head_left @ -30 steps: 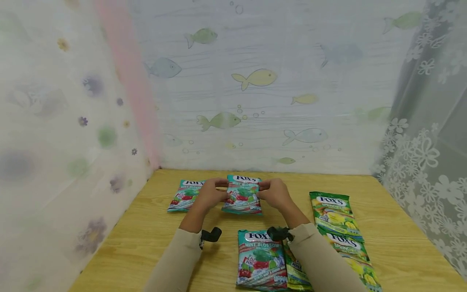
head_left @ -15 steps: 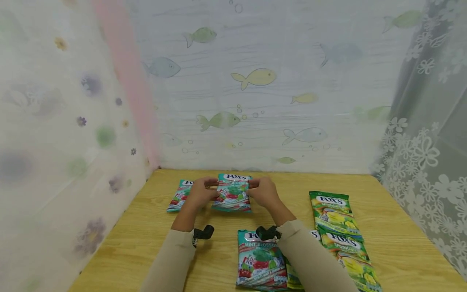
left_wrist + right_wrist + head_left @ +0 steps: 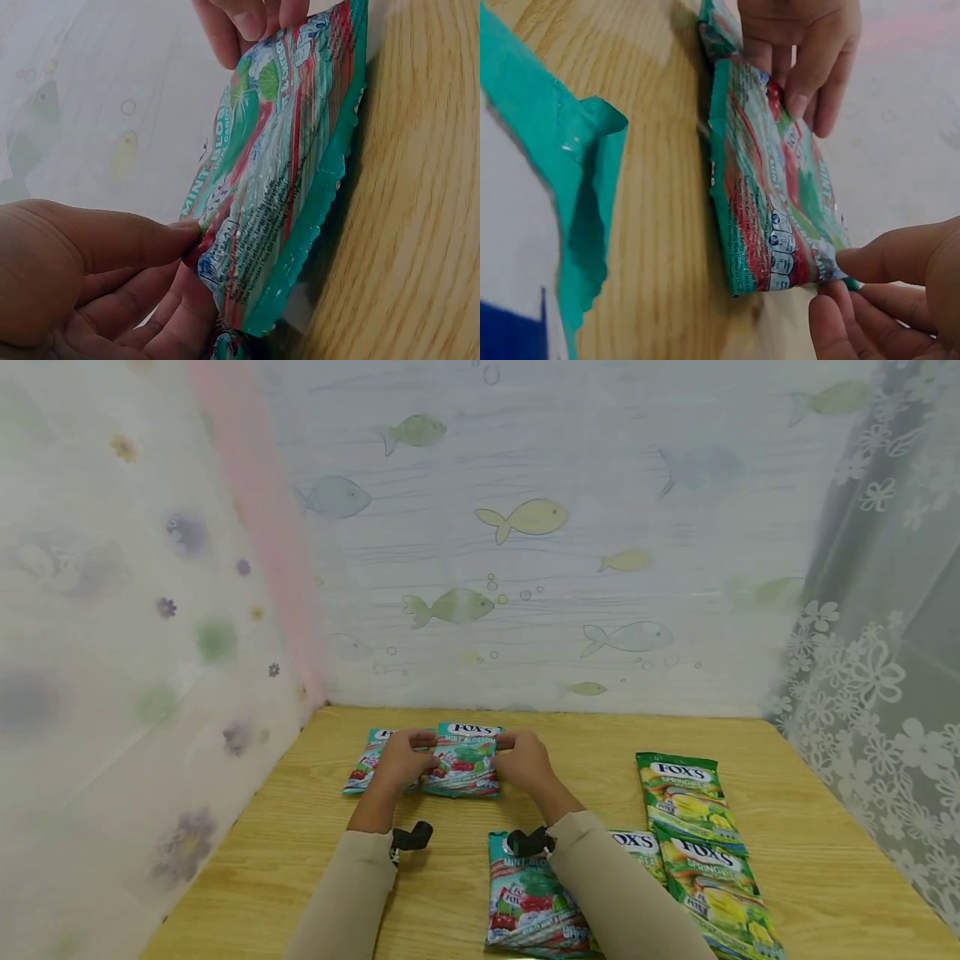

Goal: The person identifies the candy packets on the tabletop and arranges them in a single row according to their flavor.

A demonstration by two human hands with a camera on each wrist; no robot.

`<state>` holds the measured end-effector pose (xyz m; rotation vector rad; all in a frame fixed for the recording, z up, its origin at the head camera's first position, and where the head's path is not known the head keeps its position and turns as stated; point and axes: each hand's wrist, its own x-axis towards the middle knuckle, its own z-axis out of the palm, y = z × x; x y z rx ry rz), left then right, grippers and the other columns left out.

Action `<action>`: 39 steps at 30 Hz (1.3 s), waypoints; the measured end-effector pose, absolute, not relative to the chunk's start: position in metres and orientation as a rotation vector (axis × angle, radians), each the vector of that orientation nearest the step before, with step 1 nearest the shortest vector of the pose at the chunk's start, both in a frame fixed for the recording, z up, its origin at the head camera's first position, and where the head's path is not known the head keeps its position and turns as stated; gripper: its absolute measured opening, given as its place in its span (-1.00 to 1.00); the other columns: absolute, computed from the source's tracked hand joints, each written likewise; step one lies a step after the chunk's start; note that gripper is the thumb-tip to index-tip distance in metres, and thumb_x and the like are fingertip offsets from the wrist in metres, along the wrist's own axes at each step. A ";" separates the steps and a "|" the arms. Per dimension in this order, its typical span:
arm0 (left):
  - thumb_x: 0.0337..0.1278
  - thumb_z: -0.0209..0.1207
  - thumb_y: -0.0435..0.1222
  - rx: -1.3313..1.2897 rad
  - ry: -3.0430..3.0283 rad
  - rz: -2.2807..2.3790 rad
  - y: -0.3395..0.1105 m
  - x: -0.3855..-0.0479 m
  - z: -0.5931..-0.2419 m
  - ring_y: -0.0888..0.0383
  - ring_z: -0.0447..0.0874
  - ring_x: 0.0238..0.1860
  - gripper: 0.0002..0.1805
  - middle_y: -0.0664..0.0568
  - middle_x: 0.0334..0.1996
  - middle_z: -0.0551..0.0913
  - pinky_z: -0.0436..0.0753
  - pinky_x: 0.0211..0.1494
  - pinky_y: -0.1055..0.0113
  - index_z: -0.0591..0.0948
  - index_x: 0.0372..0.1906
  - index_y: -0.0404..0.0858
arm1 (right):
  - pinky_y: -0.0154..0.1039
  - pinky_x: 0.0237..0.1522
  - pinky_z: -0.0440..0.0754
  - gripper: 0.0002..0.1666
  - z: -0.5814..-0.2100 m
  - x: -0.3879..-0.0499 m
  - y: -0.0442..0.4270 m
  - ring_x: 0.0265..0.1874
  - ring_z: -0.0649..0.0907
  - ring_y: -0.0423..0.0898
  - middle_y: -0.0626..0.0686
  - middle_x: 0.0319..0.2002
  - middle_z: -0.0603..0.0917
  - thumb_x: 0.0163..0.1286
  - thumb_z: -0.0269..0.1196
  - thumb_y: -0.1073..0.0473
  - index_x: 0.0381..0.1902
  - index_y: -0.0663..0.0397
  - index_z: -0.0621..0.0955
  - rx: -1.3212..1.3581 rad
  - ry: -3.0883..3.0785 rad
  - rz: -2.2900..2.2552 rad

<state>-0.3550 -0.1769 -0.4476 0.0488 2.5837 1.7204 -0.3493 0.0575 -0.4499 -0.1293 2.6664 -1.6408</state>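
A teal Fox's Mint Blossom candy bag [image 3: 465,764] is held between both hands at the back of the table. My left hand [image 3: 403,760] pinches its left side, with the thumb on the printed face in the left wrist view. On the opposite side my right hand [image 3: 527,764] pinches the edge, thumb in front and fingers behind. In the wrist views the bag tilts, its lower teal seam close to the wood; whether it touches cannot be told. Just left, partly hidden by my left hand, lies another Mint Blossom bag [image 3: 363,768].
A third Mint Blossom bag [image 3: 528,906] lies nearer on the wooden table [image 3: 262,868]. Beside it, a green-and-yellow Fox's bag [image 3: 645,847] is mostly covered by my right sleeve. Two green Fox's bags [image 3: 686,797] lie in a column at right. A fish-patterned curtain hangs behind.
Both hands have carried the held bag leftward and slightly lower, up beside the left Mint Blossom bag. More of the green bag under the right sleeve shows.
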 end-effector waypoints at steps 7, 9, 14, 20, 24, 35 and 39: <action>0.30 0.32 -0.43 0.036 2.712 1.580 -0.181 -0.354 -0.446 -0.17 0.65 0.24 -0.50 -0.20 0.27 0.63 0.75 0.08 0.06 0.58 0.33 -0.32 | -0.10 -0.08 0.77 -0.44 -0.456 -0.347 0.051 0.13 0.71 0.13 0.24 0.27 0.64 0.42 0.30 0.28 0.35 0.27 0.57 -0.173 2.606 -1.679; 0.29 0.33 -0.42 0.020 2.742 1.551 -0.183 -0.355 -0.447 -0.17 0.65 0.23 -0.49 -0.19 0.25 0.65 0.73 0.11 0.03 0.58 0.33 -0.33 | -0.05 0.04 0.76 -0.46 -0.457 -0.347 0.048 0.23 0.66 0.16 0.22 0.29 0.63 0.43 0.29 0.27 0.34 0.27 0.58 -0.176 2.609 -1.665; 0.31 0.32 -0.41 0.030 2.752 1.515 -0.184 -0.356 -0.448 -0.17 0.65 0.23 -0.49 -0.22 0.25 0.65 0.72 0.14 0.03 0.55 0.34 -0.37 | 0.00 0.10 0.72 -0.46 -0.457 -0.347 0.046 0.33 0.59 0.17 0.20 0.34 0.61 0.45 0.25 0.27 0.36 0.24 0.57 -0.176 2.615 -1.643; 0.33 0.30 -0.40 -0.006 2.758 1.493 -0.184 -0.355 -0.447 -0.16 0.65 0.23 -0.52 -0.24 0.24 0.64 0.72 0.12 0.04 0.58 0.32 -0.36 | -0.10 0.02 0.74 -0.46 -0.456 -0.347 0.043 0.34 0.59 0.17 0.25 0.37 0.56 0.44 0.25 0.28 0.35 0.29 0.57 -0.213 2.609 -1.604; 0.33 0.31 -0.39 -0.019 2.761 1.498 -0.187 -0.355 -0.448 -0.17 0.65 0.21 -0.53 -0.26 0.23 0.65 0.72 0.11 0.03 0.59 0.30 -0.36 | -0.23 -0.19 0.69 -0.45 -0.455 -0.347 0.041 0.36 0.57 0.20 0.28 0.40 0.52 0.44 0.23 0.30 0.36 0.30 0.55 -0.245 2.581 -1.602; 0.30 0.33 -0.39 -0.031 2.818 1.463 -0.199 -0.356 -0.450 -0.17 0.69 0.18 -0.50 -0.24 0.18 0.70 0.73 0.12 0.05 0.59 0.31 -0.38 | -0.28 -0.37 0.55 -0.42 -0.459 -0.347 0.032 0.34 0.58 0.19 0.28 0.41 0.50 0.44 0.22 0.31 0.41 0.29 0.51 -0.289 2.543 -1.579; 0.31 0.32 -0.39 -0.032 2.808 1.472 -0.202 -0.355 -0.449 -0.18 0.70 0.15 -0.52 -0.27 0.18 0.70 0.75 0.09 0.07 0.59 0.30 -0.39 | -0.24 -0.24 0.66 -0.41 -0.459 -0.346 0.029 0.30 0.61 0.17 0.26 0.39 0.53 0.42 0.24 0.29 0.40 0.24 0.54 -0.292 2.573 -1.543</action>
